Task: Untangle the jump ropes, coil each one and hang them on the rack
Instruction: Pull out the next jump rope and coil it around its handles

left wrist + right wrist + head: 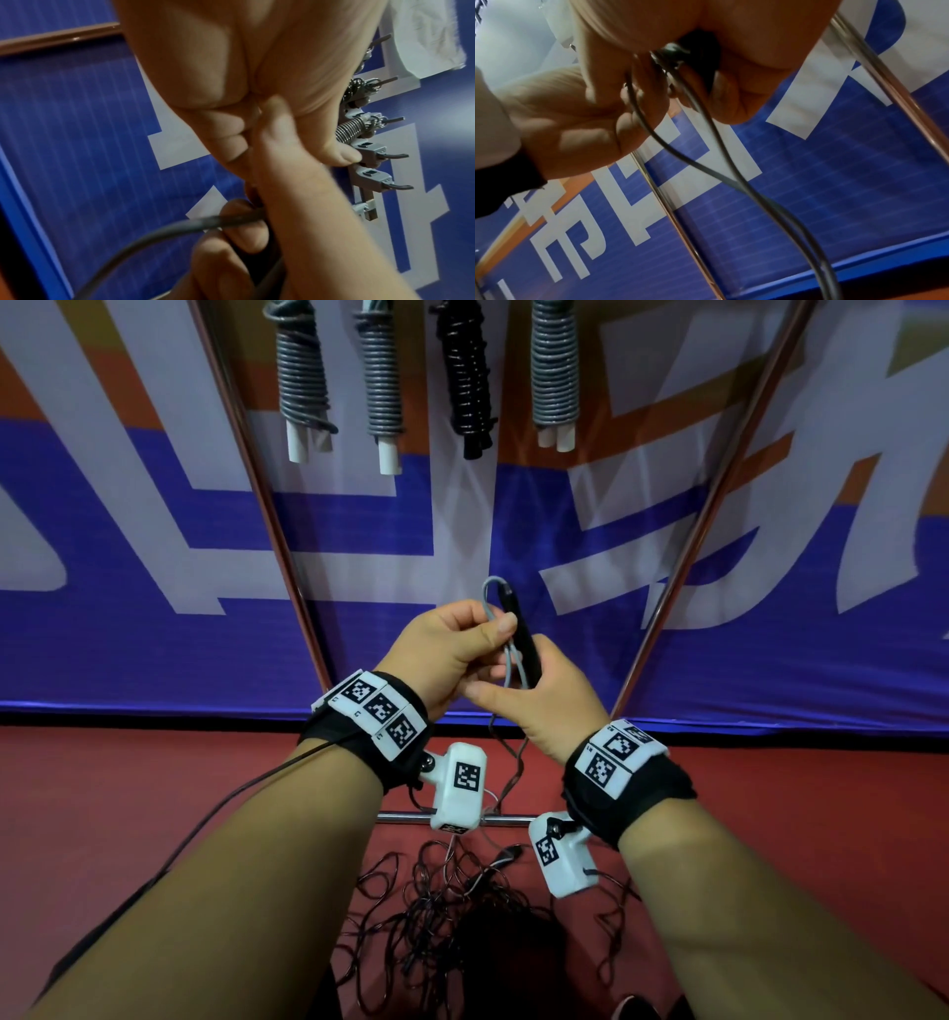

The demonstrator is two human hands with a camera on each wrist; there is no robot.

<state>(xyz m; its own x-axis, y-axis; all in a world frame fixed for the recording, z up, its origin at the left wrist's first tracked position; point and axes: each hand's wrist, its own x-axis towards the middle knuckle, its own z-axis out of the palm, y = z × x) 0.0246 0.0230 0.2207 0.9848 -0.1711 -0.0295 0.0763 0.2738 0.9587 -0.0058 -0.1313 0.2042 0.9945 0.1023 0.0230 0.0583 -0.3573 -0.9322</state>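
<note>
Coiling of one more rope is the step in hand, by my judgement. Four coiled ropes already hang high on the rack, and the hands work in front of the rack, well below those bundles.

The right hand has its fingers curled round a black handle, which points up toward the hanging bundles. The grey cord leaves the top of this handle, bends over in a small loop and comes down beside it. The left hand pinches this cord against the handle with the thumb; its other fingers are curled. In the right wrist view two strands of the cord fall from the hands and cross each other lower down. They probably lead to the tangled pile on the red floor, below the hands and just beyond the rack's bottom bar, but the wrist cameras hide part of the way.

The next move, I think, calls for steady tension: the left hand must lay the cord round the handle turn by turn, while the right hand keeps the handle firm. The loose part may catch in the pile, so it may need freeing first.
</note>
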